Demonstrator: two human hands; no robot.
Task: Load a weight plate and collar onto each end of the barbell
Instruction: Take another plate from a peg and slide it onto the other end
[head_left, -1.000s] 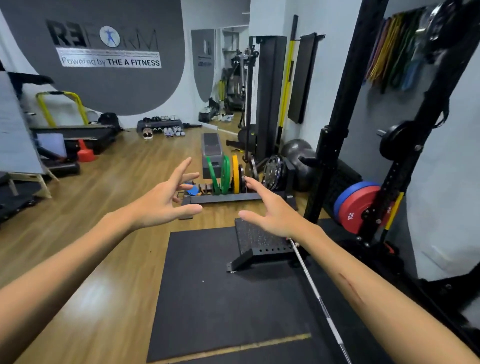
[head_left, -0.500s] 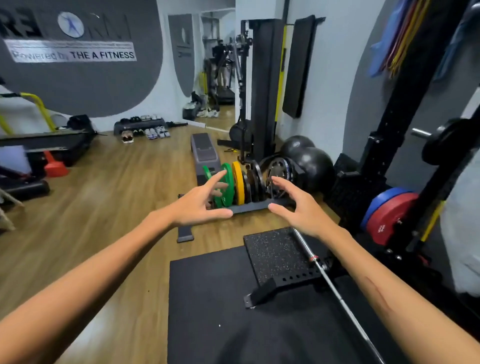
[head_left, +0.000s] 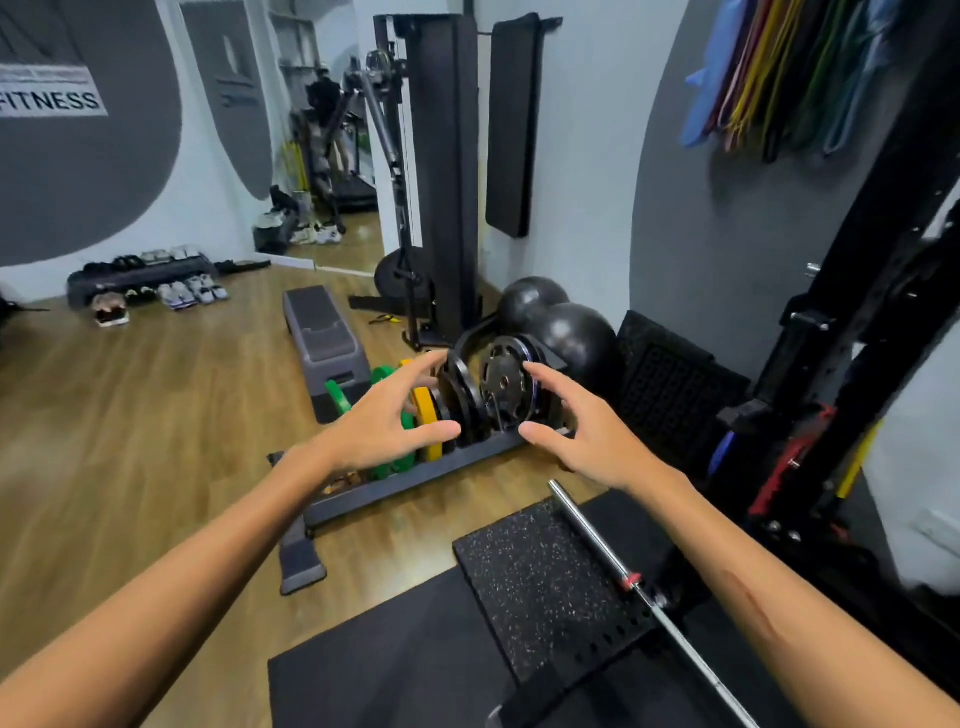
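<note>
**Both hands reach for the black plates on the rack**

The left hand (head_left: 387, 421) covers much of the green plates (head_left: 387, 376) and part of the yellow plate (head_left: 427, 415), so how many green ones stand there is unclear. The right hand (head_left: 587, 434) hides the lower right edge of the black plate (head_left: 506, 384) and the rack (head_left: 415, 480) end behind it. The barbell (head_left: 613, 564) runs out of frame at the bottom right, so only one end shows; a small red mark sits on the shaft, too small to identify. No collar can be made out. The squat stand (head_left: 872, 291) on the right is blurred and cut off by the frame edge.

Compared with half a second ago, the camera has come closer and turned right: the plates look larger, the wall sign is nearly out of view, and the red and blue plates by the stand are now mostly hidden. Both hands have advanced from short of the rack to either side of the black plates.

The barbell lies flat along the speckled pad (head_left: 540, 582) and black mat (head_left: 395, 660), its long axis running from the near right up and left, bare end pointing toward the rack and lying just short of it. The black plates stand on edge in the rack, faces toward the near right.

Both hands are spread, fingers apart and curved, grasping nothing; whether any fingertip touches a plate cannot be told
</note>
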